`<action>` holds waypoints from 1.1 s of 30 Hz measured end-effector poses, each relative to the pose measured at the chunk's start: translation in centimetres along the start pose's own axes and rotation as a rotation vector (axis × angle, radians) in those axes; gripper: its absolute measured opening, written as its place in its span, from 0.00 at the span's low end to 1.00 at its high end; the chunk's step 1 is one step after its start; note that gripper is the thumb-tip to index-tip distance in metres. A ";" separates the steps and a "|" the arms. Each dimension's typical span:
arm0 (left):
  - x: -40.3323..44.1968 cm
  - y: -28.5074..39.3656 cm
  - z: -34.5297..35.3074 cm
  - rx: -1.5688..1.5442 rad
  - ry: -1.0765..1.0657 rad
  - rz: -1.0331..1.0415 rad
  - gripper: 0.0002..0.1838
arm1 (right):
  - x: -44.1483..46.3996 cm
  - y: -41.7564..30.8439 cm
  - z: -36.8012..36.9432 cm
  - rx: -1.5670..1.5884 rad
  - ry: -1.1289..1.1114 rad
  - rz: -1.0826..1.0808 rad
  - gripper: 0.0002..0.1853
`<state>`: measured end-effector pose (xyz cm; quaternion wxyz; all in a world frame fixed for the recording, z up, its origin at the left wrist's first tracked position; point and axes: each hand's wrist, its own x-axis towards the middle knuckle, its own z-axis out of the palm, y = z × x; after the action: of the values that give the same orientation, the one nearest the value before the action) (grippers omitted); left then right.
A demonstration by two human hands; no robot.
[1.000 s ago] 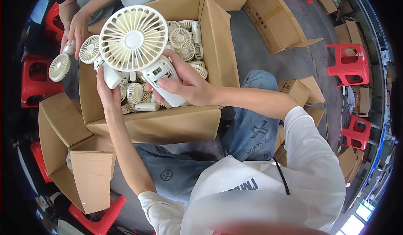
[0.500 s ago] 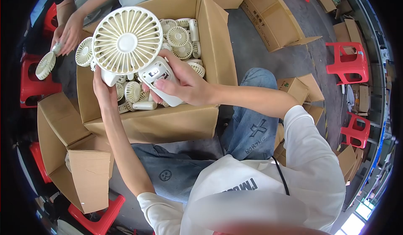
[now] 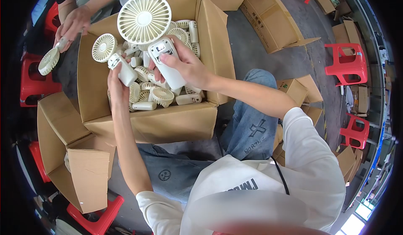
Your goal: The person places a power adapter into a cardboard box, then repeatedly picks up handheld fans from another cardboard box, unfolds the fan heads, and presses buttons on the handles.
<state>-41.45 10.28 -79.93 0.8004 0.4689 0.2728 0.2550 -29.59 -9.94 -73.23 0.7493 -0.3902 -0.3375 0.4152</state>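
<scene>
My right hand (image 3: pixel 184 65) is wrapped round the handle of a large white fan (image 3: pixel 145 19), its thumb on the front of the handle. In my left hand (image 3: pixel 118 84) is a smaller white fan (image 3: pixel 104 47), gripped by its handle with the round head up and to the left. Both fans are above an open cardboard box (image 3: pixel 168 124) that holds several more white fans (image 3: pixel 162 96). The large fan's head tops the smaller one's, and the two stand apart.
At the upper left a co-worker's hands (image 3: pixel 75 23) hold another white fan (image 3: pixel 49 61). Red stools (image 3: pixel 349 63) stand at both sides. An open carton (image 3: pixel 88 172) lies at the lower left, another (image 3: pixel 273 21) at the upper right.
The large fan has swung up and away from the smaller fan, showing more of the box's contents. My left hand has moved a little right. The co-worker's fan has shifted left and down.
</scene>
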 end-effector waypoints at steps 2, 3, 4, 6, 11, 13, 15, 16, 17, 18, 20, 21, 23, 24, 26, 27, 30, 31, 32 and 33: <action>-0.2 -0.5 0.7 0.059 -0.006 -0.015 0.23 | 0.3 0.2 -0.5 0.002 0.013 0.008 0.20; 0.0 -0.9 0.5 0.060 -0.008 -0.014 0.23 | 0.3 0.4 -0.7 0.006 0.029 0.018 0.20; 0.3 -1.7 0.2 0.042 0.020 -0.061 0.23 | 0.3 0.4 -0.7 0.010 0.047 0.029 0.20; 0.8 -3.0 -0.1 0.002 0.078 -0.155 0.22 | 0.3 0.3 -0.6 -0.005 0.044 0.024 0.19; 1.7 -4.7 -0.6 0.064 0.098 -0.134 0.22 | 0.3 0.0 -0.4 -0.045 0.014 0.021 0.19; 2.6 -5.4 -1.7 0.143 0.106 -0.257 0.19 | 0.1 -0.2 -0.3 -0.051 0.017 0.017 0.19; 3.3 -5.8 -1.7 0.179 0.100 -0.321 0.17 | 0.1 -0.4 -0.2 -0.026 -0.005 0.006 0.19; 3.4 -6.1 -1.9 0.186 0.088 -0.353 0.17 | 0.0 -0.4 -0.2 -0.013 -0.019 0.005 0.19; 3.6 -6.3 -2.1 0.193 0.078 -0.383 0.17 | 0.0 -0.4 -0.2 -0.015 -0.019 0.007 0.19; 3.6 -6.5 -2.5 0.202 0.069 -0.414 0.18 | 0.0 -0.3 -0.2 -0.012 -0.025 0.012 0.19; 3.9 -7.4 -3.3 0.212 0.062 -0.406 0.18 | -0.1 -0.1 -0.3 -0.004 -0.037 0.021 0.19; 4.1 -7.9 -3.7 0.223 0.053 -0.396 0.18 | -0.1 -0.1 -0.2 -0.003 -0.035 0.020 0.19; 4.7 -8.5 -4.8 0.241 0.039 -0.388 0.18 | -0.2 -0.3 0.0 -0.001 -0.042 0.021 0.20; 5.1 -8.4 -5.1 0.261 0.029 -0.431 0.18 | -0.3 -0.4 0.1 -0.002 -0.044 0.020 0.20; 5.7 -8.7 -5.4 0.299 0.007 -0.520 0.22 | -0.3 -0.4 0.4 0.004 -0.041 0.018 0.20; 5.9 -9.2 -5.4 0.298 -0.001 -0.520 0.22 | -0.3 -0.3 0.6 0.009 -0.049 0.019 0.20; 5.8 -9.4 -4.9 0.380 0.015 -0.455 0.20 | -0.5 -0.4 1.1 0.023 -0.076 0.017 0.20; 6.2 -10.0 -5.2 0.378 0.012 -0.450 0.20 | -0.6 -0.4 1.2 0.032 -0.094 0.019 0.19; 6.7 -10.8 -5.3 0.385 -0.075 -0.383 0.19 | -0.6 -0.5 1.3 0.041 -0.114 0.021 0.19; 7.1 -11.6 -5.4 0.390 -0.160 -0.316 0.19 | -0.6 -0.6 1.3 0.038 -0.118 0.020 0.19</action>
<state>-38.17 13.32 -93.86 0.7438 0.5847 0.3222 0.0316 -30.74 -10.33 -72.18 0.7311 -0.3543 -0.3692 0.4512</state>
